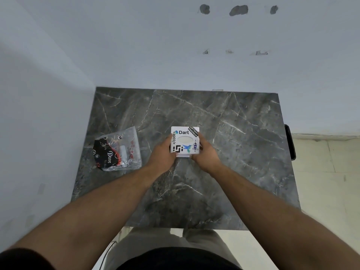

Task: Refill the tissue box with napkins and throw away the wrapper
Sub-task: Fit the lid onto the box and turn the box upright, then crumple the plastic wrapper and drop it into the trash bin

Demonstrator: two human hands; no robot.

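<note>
A white square tissue box (184, 139) covered in stickers sits near the middle of the grey marble table (233, 133). Its oval top slot shows pale napkin paper inside. My left hand (163, 152) grips the box's left side and my right hand (205, 152) grips its right side. A white edge shows under the box's near side, between my hands. A clear plastic wrapper (118, 149) with black and red print lies flat on the table's left part, apart from both hands.
The table stands in a corner, with white walls (136, 45) behind it and to its left. A black object (290, 142) hangs off the table's right edge. Tiled floor (327, 172) lies to the right.
</note>
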